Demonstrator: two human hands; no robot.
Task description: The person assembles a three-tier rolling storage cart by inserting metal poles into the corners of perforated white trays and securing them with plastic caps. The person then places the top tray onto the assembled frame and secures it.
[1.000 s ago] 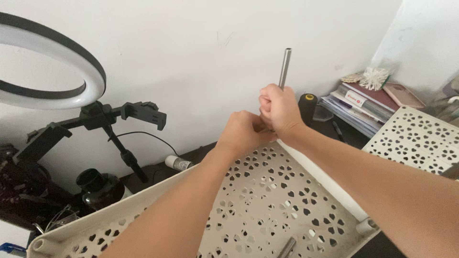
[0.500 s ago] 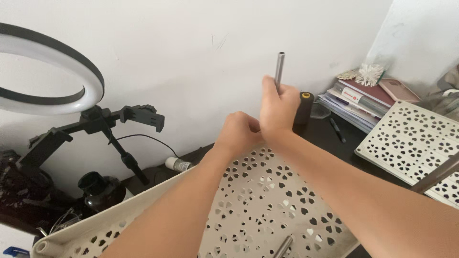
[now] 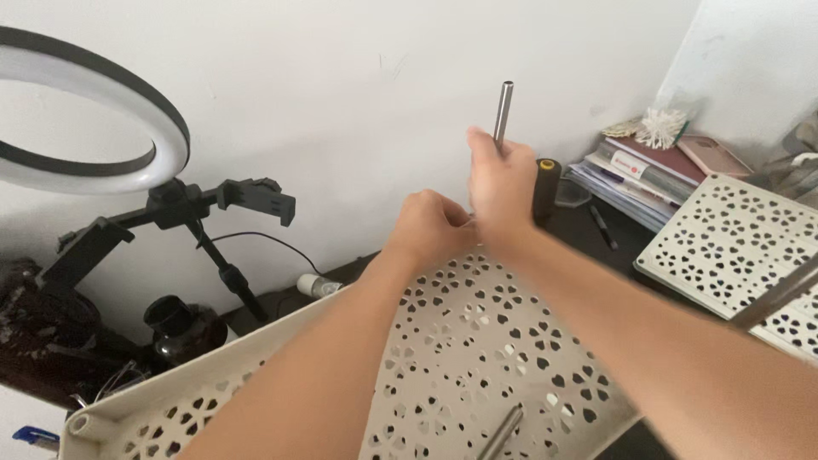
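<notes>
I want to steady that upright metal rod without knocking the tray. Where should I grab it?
Grip the metal rod on its bare upper length, from the side: it stands upright, and the right hand already covers its lower part above the tray.

Even, soft daylight; we note no harsh shadows on the white wall (image 3: 341, 85). The ring light (image 3: 85, 111) glows bright, slightly blown out. Our forearms blur toward the lower edge; the dark corner at left stays murky.

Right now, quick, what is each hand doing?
Left hand: closed at the far corner of the cream tray; what it grips cannot be told.
Right hand: closed around the upright metal tube.
</notes>
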